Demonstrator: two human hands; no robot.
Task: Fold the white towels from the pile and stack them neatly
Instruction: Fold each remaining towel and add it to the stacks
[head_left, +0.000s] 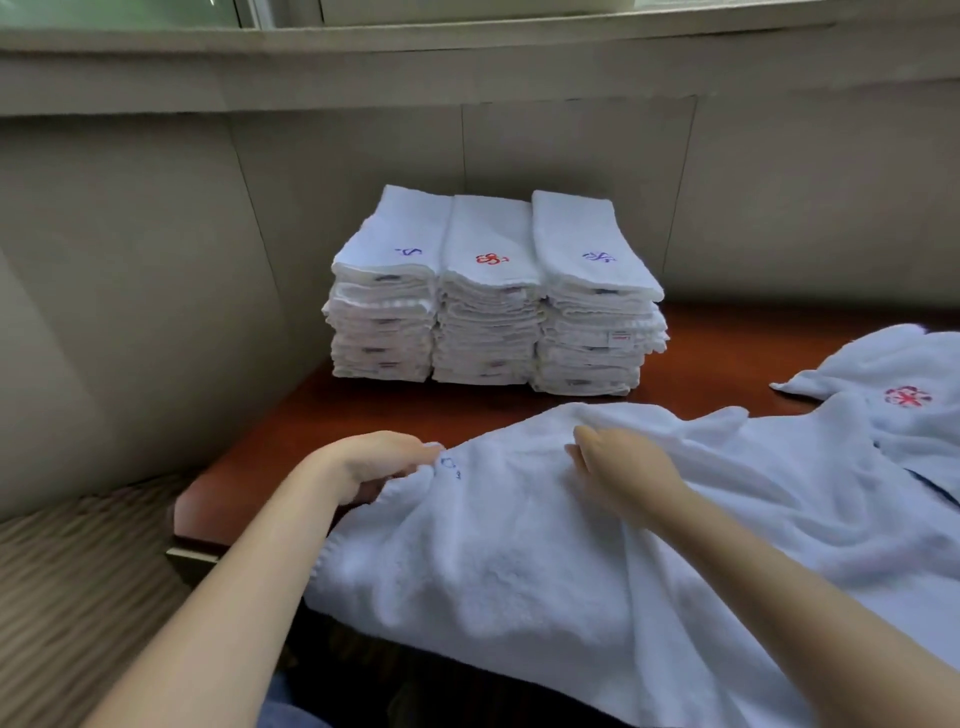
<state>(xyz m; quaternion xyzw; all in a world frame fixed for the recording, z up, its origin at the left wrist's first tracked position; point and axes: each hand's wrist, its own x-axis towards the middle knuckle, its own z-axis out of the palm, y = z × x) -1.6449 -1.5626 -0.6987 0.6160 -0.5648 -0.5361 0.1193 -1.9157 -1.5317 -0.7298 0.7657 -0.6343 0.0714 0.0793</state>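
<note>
A white towel (498, 551) with a small blue mark lies rumpled across the near edge of the red-brown table (291, 441). My left hand (374, 462) grips its left edge, fingers curled into the cloth. My right hand (623, 462) rests on the towel's upper fold with fingers nearly straight. At the back stand three side-by-side stacks of folded white towels (493, 291), with blue, red and blue embroidered marks on top. More unfolded white towels (893, 400), one with a red mark, lie at the right.
A beige panelled wall (156, 260) runs behind and to the left of the table, with a window sill above. A striped carpet (67, 571) lies below at the left. Bare tabletop shows between the stacks and the towel.
</note>
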